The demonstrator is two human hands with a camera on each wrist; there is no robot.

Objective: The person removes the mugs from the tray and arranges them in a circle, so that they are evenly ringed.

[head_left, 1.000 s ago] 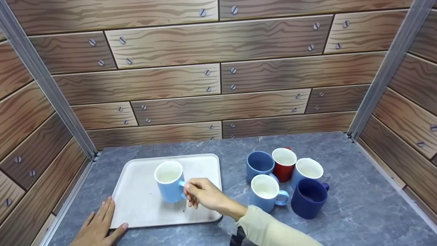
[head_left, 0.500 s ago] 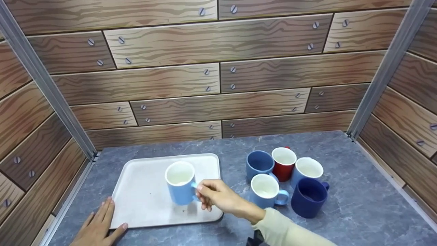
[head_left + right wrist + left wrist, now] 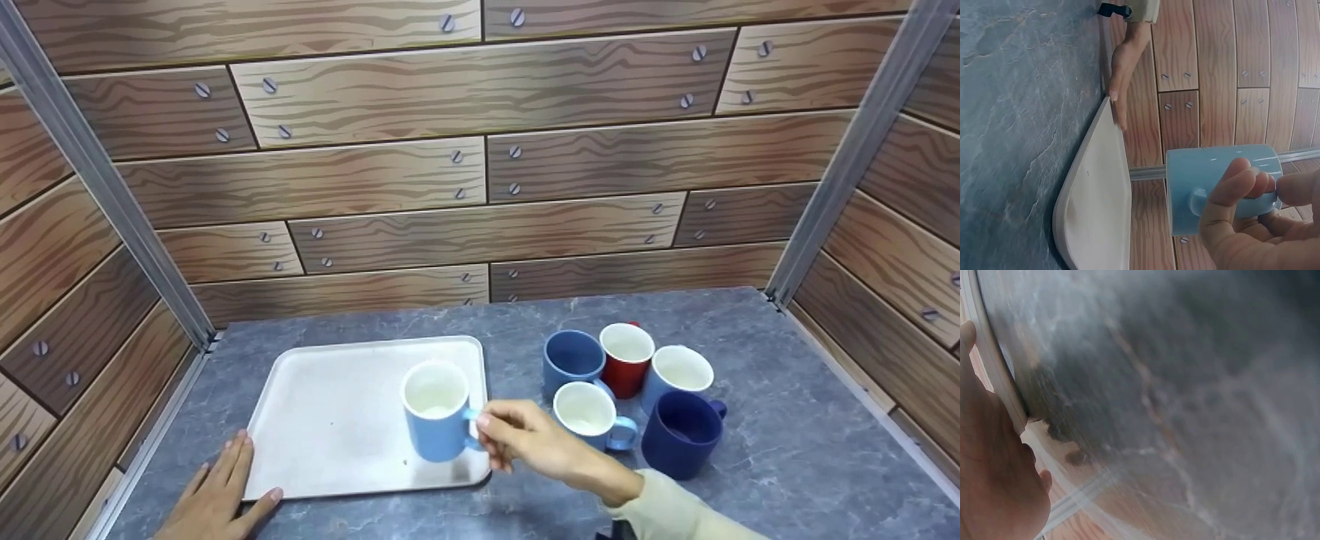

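My right hand [image 3: 540, 446] grips the handle of a light blue mug [image 3: 436, 431] with a white inside. The mug is upright over the right part of a white tray [image 3: 322, 420]. From the right wrist view, a gap shows between the mug [image 3: 1213, 163] and the tray [image 3: 1100, 197], and my fingers curl through its handle. My left hand [image 3: 210, 491] lies with straight fingers at the tray's left front corner. In the left wrist view only part of that hand [image 3: 999, 461] appears, beside the tray's edge.
Right of the tray several mugs stand close together: a medium blue one [image 3: 559, 379], a red one [image 3: 622, 375], two light blue ones [image 3: 581, 439] with white insides, and a dark blue one [image 3: 675, 446]. Wood-patterned walls [image 3: 390, 247] enclose the grey marbled table [image 3: 795, 420].
My right hand has carried the light blue mug rightward across the tray and slightly nearer to me. The left hand and the other mugs have stayed in place.
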